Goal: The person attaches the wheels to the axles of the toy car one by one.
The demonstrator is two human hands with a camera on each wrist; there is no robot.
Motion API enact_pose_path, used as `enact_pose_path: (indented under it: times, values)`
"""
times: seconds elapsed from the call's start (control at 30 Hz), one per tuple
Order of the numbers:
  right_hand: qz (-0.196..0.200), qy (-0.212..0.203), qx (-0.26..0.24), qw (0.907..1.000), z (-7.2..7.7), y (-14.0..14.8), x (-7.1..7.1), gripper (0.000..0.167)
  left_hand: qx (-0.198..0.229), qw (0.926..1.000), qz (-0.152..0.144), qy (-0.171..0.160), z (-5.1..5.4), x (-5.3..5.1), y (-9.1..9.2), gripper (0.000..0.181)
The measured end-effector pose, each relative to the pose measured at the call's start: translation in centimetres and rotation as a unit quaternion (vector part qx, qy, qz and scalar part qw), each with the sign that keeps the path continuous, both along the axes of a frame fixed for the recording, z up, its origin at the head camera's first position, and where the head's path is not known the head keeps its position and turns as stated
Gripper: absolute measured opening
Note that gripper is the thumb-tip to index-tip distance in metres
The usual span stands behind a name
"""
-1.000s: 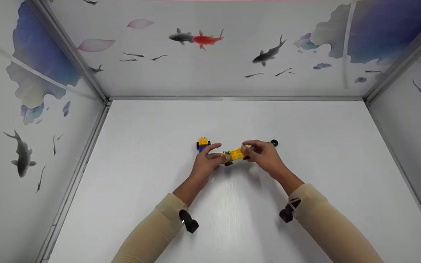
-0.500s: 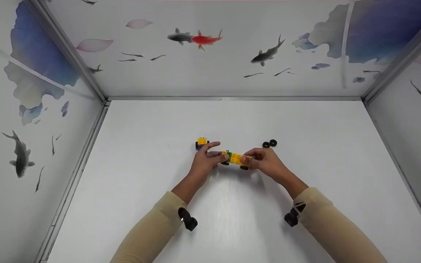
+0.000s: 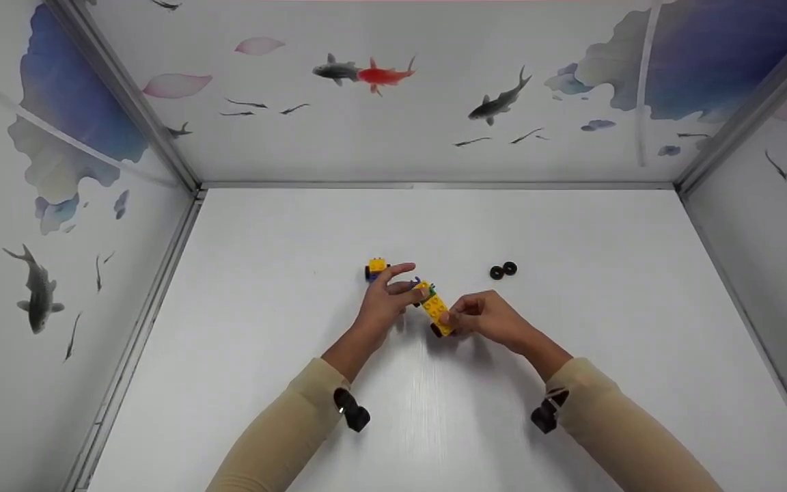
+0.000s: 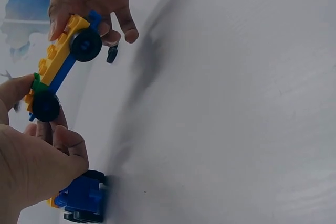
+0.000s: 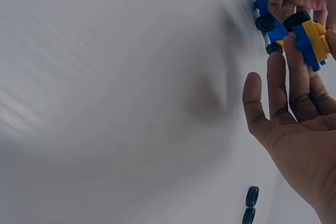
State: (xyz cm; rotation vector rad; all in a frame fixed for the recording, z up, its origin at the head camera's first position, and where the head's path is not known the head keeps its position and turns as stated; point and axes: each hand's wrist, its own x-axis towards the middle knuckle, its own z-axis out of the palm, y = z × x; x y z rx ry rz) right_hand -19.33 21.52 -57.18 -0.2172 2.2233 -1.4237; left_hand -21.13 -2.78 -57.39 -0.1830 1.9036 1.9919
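Between both hands, raised off the table, is a toy brick car [image 3: 434, 307] with yellow studded bricks, a green piece, a blue base and black wheels. My left hand [image 3: 381, 304] pinches its far end by the green piece [image 4: 36, 82], thumb on top. The near end is gripped by my right hand [image 3: 492, 316] between thumb and fingers. In the left wrist view the car slants, with its wheels [image 4: 85, 44] turned to the camera. Just beyond the left hand a second yellow and blue wheeled brick piece [image 3: 376, 267] stands on the table, partly hidden.
Two loose black tyres [image 3: 503, 270] lie side by side on the white table [image 3: 284, 273], beyond the right hand. Printed walls with fish enclose the table at the back and on both sides. Each sleeve carries a black wrist camera [image 3: 352, 411].
The car's right-hand end has swung down toward the near side as the right hand moved nearer. The tyres are uncovered. My left hand stays almost in place, holding the far end.
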Motion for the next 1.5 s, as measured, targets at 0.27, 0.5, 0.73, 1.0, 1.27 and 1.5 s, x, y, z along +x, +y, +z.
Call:
enact_pose_path:
  times: [0.27, 0.5, 0.73, 1.0, 1.27, 1.5]
  values:
    - [0.034, -0.003, -0.02, 0.9992, 0.1, -1.1, 0.7, 0.035, 0.0, 0.9996, -0.023, 0.015, -0.1, 0.2, 0.0, 0.059]
    - [0.054, 0.005, -0.014, 0.9984, 0.4, -2.0, 0.9, 0.037, 0.004, 0.9992, -0.032, 0.022, 0.1, 0.5, 0.3, 0.058]
    - [0.062, 0.022, -0.005, 0.9978, 0.5, -2.4, 0.9, 0.036, 0.015, 0.9986, -0.044, 0.025, 0.1, 0.7, 0.1, 0.052]
    - [0.062, 0.057, 0.012, 0.9964, 0.6, -2.5, 1.0, 0.042, 0.029, 0.9966, -0.064, 0.043, 0.0, 0.9, 0.0, 0.024]
    - [0.051, 0.067, 0.016, 0.9963, 0.4, -2.7, 0.8, 0.04, 0.037, 0.9951, -0.076, 0.051, -0.2, 0.9, -0.1, 0.022]
    - [0.052, 0.072, 0.018, 0.9959, 0.3, -2.6, 0.8, 0.045, 0.033, 0.9943, -0.076, 0.067, -0.3, 0.9, -0.1, 0.019]
